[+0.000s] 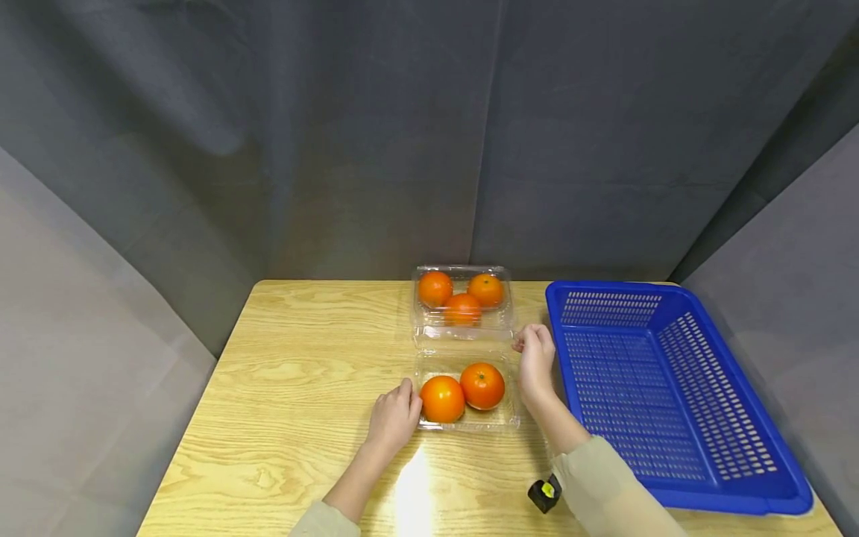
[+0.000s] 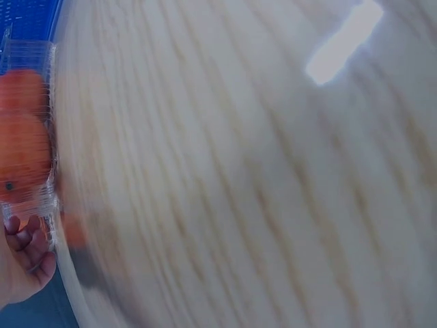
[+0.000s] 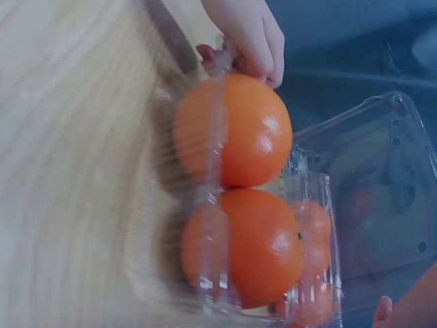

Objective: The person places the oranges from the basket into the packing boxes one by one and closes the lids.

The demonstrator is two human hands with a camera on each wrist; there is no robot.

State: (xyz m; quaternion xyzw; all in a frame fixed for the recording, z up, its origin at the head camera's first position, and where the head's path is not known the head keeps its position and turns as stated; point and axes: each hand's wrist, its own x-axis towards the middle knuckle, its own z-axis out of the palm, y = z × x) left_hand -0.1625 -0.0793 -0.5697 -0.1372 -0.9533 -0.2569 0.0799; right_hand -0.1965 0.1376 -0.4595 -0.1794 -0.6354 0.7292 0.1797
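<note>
A clear plastic clamshell box lies at the table's middle with two oranges side by side in its base. My left hand pinches the near left of its rim, thumb and fingers on either side of it in the right wrist view. The clear lid stands raised at the back. More oranges show behind or through clear plastic at the far side. My right hand has bent fingers right at the lid's lower right edge; I cannot tell whether they pinch it.
A large blue plastic basket stands on the right of the wooden table, close to my right forearm. Dark grey cloth hangs behind the table's far edge. A small black and yellow thing sits beside my right sleeve.
</note>
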